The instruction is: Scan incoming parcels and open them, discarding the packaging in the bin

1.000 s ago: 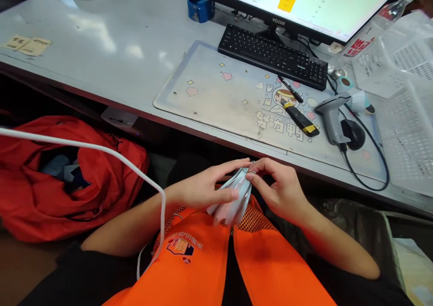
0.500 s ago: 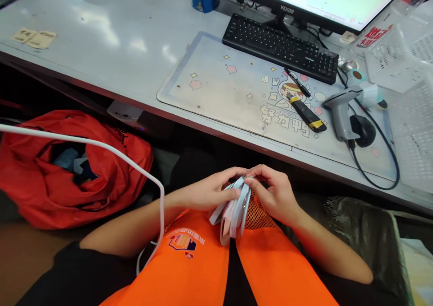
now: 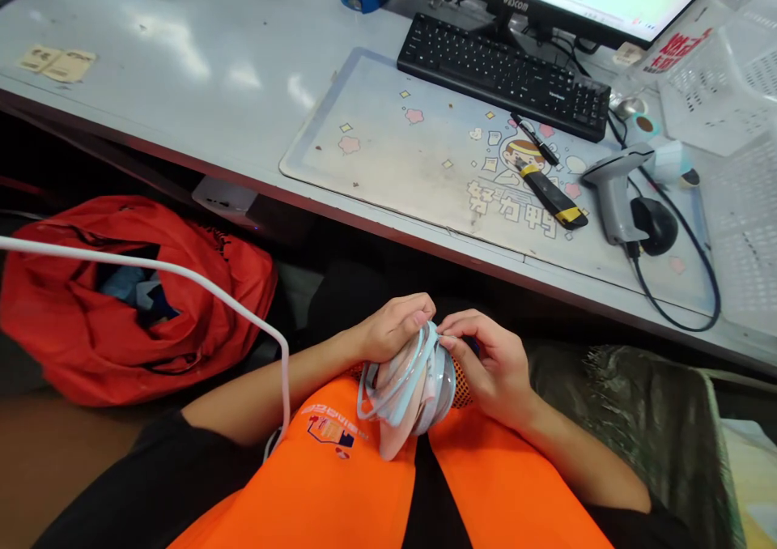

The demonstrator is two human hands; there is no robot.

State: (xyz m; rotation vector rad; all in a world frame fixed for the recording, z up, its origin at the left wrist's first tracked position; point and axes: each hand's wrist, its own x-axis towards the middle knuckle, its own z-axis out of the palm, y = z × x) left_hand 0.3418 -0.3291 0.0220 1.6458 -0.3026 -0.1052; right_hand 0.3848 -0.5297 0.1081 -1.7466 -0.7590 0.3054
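A fanned bundle of flat, rounded pieces [image 3: 404,395] hangs in front of my orange vest. The pieces have pale blue rims, with clear and pinkish parts between them; I cannot make out their exact kind. My left hand [image 3: 397,326] is curled closed at the upper left of the bundle. At its upper right, my right hand [image 3: 486,359] pinches the gathered top between thumb and fingers. What lies inside the curled left fingers is partly hidden.
The desk holds a keyboard [image 3: 503,75], a pen [image 3: 535,138], a black-and-yellow cutter [image 3: 551,195], a barcode scanner [image 3: 613,197] and white baskets [image 3: 744,217]. A red bag [image 3: 200,330] stands lower left, behind a white cable [image 3: 212,291]. A dark sack [image 3: 631,419] is at right.
My left hand has shifted from lying across the bundle to a curled hold at its upper left. The pieces have spread wider and show more of their faces. My right hand still pinches the top.
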